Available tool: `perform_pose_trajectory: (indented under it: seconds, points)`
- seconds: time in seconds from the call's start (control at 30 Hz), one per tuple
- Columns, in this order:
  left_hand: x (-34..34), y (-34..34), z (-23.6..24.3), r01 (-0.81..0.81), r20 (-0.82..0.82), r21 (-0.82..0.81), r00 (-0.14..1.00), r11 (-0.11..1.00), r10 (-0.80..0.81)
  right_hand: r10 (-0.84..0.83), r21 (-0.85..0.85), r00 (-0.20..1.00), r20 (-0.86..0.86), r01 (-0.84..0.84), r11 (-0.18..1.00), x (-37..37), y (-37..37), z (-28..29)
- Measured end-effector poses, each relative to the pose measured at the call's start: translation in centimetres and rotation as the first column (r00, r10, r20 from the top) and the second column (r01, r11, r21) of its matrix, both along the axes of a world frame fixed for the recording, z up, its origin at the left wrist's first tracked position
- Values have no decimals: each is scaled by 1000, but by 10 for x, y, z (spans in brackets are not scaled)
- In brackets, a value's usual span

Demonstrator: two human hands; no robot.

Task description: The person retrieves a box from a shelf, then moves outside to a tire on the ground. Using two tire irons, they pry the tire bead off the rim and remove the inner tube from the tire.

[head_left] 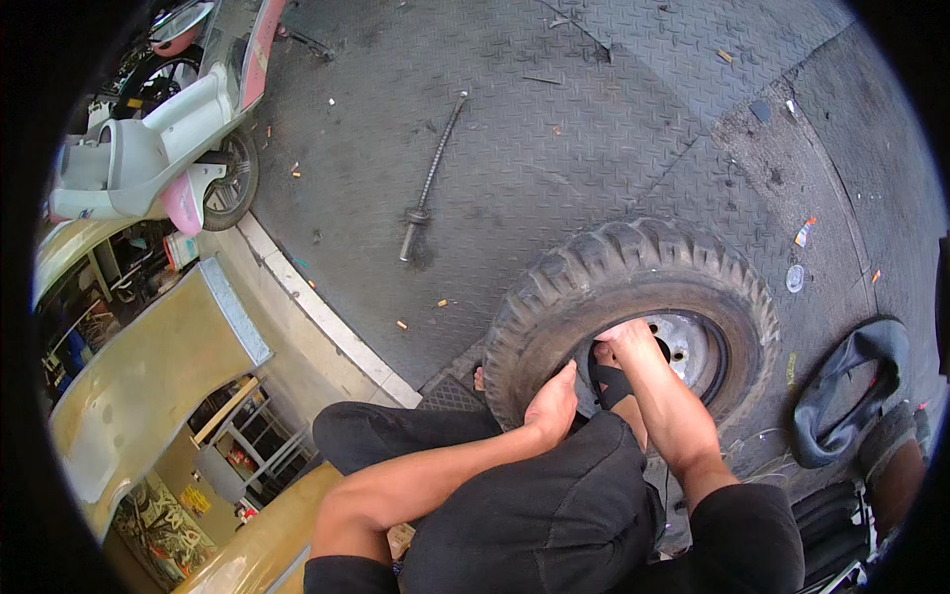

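Note:
A large black tire point(633, 259) with deep tread lugs leans upright against my legs, its open centre facing me. Inside it sits a silver-grey wheel rim point(698, 342) with round holes. My left hand point(554, 404) is closed on the tire's near sidewall at the left of the opening, thumb uppermost; some of its fingers are hidden. My right hand point(625, 337) reaches into the opening at the upper inner edge. Its fingers look bent together, and their tips are hidden. A foot in a black strapped sandal point(611, 381) shows between my hands.
On the dark diamond-plate floor lies a ribbed metal bar point(433, 176) with a collar. A black inner tube point(851, 391) rests at the right. Several cigarette butts and scraps are scattered about. A white and pink scooter point(158, 148) and a yellowish cabinet point(163, 366) stand at the left.

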State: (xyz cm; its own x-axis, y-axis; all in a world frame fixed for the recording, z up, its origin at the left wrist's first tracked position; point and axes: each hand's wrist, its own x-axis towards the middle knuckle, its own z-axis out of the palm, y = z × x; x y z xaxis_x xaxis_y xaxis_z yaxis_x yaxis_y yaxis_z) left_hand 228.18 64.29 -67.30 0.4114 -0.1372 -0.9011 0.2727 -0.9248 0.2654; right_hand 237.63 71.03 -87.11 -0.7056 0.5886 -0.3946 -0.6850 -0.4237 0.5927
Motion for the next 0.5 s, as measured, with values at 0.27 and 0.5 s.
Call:
perform_pose_trajectory:
  seconds: [0.27,0.5]
  points:
    - [7,-3,-6,-23,-52,-34,998,999,21,86,71,996,22,-87,994,19,-15,44]
    - [4,1,-12,-8,-17,70,1000,998,9,309,-66,881,357,-306,950,27,-42,84]
